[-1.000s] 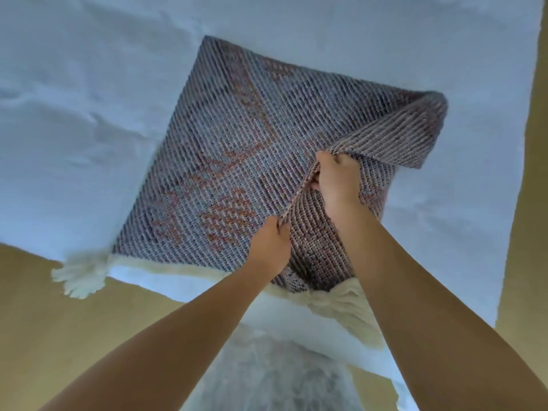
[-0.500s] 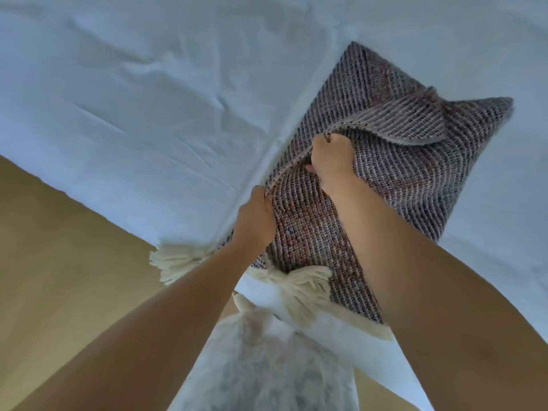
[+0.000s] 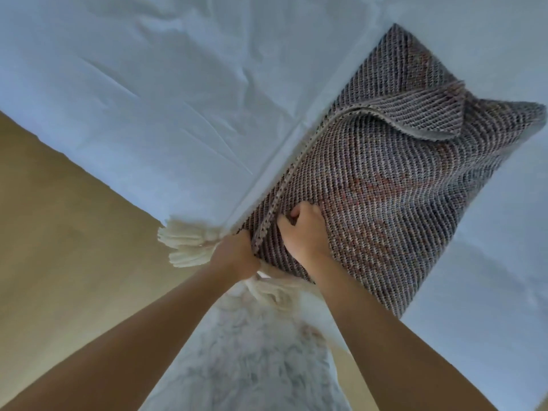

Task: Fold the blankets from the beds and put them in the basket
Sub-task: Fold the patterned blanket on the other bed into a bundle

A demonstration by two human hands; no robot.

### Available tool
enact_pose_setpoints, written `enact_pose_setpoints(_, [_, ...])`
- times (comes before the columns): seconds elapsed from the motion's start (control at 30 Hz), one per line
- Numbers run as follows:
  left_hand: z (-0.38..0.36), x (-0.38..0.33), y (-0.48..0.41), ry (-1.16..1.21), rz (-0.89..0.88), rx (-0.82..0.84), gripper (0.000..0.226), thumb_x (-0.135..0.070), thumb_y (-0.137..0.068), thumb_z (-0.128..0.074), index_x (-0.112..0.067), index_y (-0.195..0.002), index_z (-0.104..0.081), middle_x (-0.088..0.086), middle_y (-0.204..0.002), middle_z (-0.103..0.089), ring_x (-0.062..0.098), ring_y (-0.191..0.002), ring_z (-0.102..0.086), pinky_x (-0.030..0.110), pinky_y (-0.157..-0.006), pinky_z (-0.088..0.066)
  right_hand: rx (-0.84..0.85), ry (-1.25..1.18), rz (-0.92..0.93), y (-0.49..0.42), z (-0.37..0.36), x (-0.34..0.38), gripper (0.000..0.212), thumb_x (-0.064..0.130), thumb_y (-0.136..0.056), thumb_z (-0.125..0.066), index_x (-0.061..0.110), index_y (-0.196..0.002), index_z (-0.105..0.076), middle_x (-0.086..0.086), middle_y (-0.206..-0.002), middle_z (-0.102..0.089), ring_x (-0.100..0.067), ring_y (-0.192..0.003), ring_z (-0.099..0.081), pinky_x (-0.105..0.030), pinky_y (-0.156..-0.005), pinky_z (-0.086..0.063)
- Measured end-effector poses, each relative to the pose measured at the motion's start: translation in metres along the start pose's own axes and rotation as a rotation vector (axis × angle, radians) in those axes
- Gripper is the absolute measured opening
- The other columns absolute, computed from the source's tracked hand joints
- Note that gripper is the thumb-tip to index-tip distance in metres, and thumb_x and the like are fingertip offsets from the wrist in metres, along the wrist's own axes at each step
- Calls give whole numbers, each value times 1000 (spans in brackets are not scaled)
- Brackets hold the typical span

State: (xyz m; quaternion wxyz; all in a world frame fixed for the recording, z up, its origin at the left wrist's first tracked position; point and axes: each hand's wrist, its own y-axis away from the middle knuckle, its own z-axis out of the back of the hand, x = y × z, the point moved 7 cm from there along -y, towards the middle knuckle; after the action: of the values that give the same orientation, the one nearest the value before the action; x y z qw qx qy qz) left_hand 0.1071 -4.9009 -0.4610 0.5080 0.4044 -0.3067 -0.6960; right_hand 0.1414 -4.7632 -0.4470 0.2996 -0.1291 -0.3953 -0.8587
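Partway through, judging by the layers: woven blanket (image 3: 394, 185) lying doubled on the white bed (image 3: 178, 84), one far corner flopped back. Left hand (image 3: 235, 256) clenched on the near fringed edge; right hand (image 3: 305, 232), fingers curled, pinching the top layer. Needs more folding; no basket in view.

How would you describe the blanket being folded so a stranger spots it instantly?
On the white bed sheet, near its floor-side edge, lies the woven blanket under both hands. It is the only dark, ribbed grey-and-rust textile, with cream tassels at its near corner.
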Motion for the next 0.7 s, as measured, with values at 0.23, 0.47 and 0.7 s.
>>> enact_pose_setpoints(0.23, [36, 39, -8, 97, 95, -117, 13, -8, -80, -43, -13, -76, -54, 4, -76, -59, 26, -81, -58, 30, -62, -43, 31, -37, 103, 20, -15, 18, 24, 26, -91, -50, 10, -109, -53, -2, -111, -44, -19, -110, -42, -26, -84, -36])
enact_pose_setpoints(0.47, [43, 23, -13, -110, 38, -141, 36, -30, -78, -56, -16, -111, -52, 6, -109, -55, 26, -98, -55, 35, -79, -48, 172, 45, 139, 12, -15, 20, 30, 26, -94, -48, 10, -120, -51, -6, -126, -41, -17, -111, -45, -30, -88, -41])
enact_pose_setpoints(0.7, [71, -95, -19, -123, -360, -397, 75, -27, -79, -60, -12, -143, -25, 13, -139, -36, 32, -125, -37, 43, -101, -35, -9, 54, 88, -10, 50, -18, 35, 22, -93, -50, 8, -126, -49, -8, -128, -41, -22, -120, -41, -29, -94, -38])
